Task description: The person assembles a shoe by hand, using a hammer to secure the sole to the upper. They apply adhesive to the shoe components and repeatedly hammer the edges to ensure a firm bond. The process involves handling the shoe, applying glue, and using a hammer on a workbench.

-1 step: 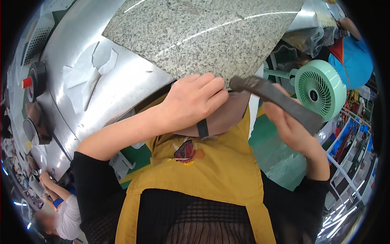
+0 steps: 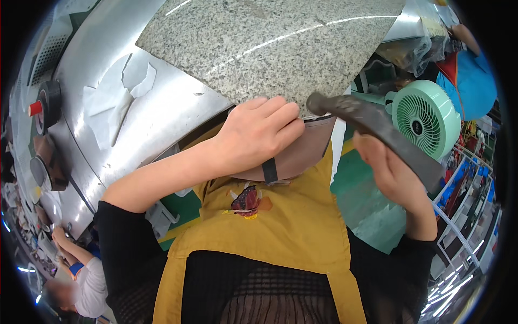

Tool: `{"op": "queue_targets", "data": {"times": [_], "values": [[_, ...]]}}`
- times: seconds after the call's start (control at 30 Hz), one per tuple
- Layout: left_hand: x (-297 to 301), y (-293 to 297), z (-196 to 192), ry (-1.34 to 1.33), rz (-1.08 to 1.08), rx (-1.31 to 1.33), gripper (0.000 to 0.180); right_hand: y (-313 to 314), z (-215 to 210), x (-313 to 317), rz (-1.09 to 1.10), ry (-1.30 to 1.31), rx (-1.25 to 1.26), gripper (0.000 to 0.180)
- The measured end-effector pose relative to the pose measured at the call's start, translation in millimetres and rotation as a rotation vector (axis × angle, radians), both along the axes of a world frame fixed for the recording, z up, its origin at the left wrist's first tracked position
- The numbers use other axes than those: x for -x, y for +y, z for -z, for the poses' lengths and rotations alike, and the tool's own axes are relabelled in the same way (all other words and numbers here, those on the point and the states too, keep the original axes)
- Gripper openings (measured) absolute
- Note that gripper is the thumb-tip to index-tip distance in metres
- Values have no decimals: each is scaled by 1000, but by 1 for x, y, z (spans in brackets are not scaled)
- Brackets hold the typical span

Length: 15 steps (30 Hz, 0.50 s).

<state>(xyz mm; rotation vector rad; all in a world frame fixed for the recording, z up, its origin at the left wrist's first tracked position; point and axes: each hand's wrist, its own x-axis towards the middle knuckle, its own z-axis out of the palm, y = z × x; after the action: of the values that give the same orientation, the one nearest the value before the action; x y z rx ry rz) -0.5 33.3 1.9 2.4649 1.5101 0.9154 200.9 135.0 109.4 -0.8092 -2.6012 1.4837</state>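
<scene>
My left hand (image 2: 258, 129) is closed over the top edge of a brown leather-like piece (image 2: 302, 151) with a dark strap, at the near edge of a speckled granite slab (image 2: 270, 51). The fingers curl down and hide what lies under them. In my right hand (image 2: 391, 173) is a dark metal hammer (image 2: 372, 121), its small round face pointing left, just above the slab's near corner and a short way right of my left knuckles. The fingers and hammer head hide the handle.
Torn white paper (image 2: 110, 108) lies on the metal table (image 2: 167, 86) at left, with black tape rolls (image 2: 51, 105) beyond. A mint-green fan (image 2: 425, 113) stands at right. Co-workers are at lower left (image 2: 91, 286) and upper right (image 2: 469, 81).
The hammer has shifted slightly to the right, and my right hand has moved right and down with it. My left hand and the brown piece have stayed in place.
</scene>
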Motion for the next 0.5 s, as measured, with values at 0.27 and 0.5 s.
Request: {"op": "queue_targets", "data": {"times": [0.27, 0.5], "values": [[11, 2, -4, -189, -62, 179, 19, -4, 2, 8, -59, -290, 0, 35], [11, -1, 5, -34, -7, -48, 24, -1, -6, 3, 27, -112, 72, 38]]}}
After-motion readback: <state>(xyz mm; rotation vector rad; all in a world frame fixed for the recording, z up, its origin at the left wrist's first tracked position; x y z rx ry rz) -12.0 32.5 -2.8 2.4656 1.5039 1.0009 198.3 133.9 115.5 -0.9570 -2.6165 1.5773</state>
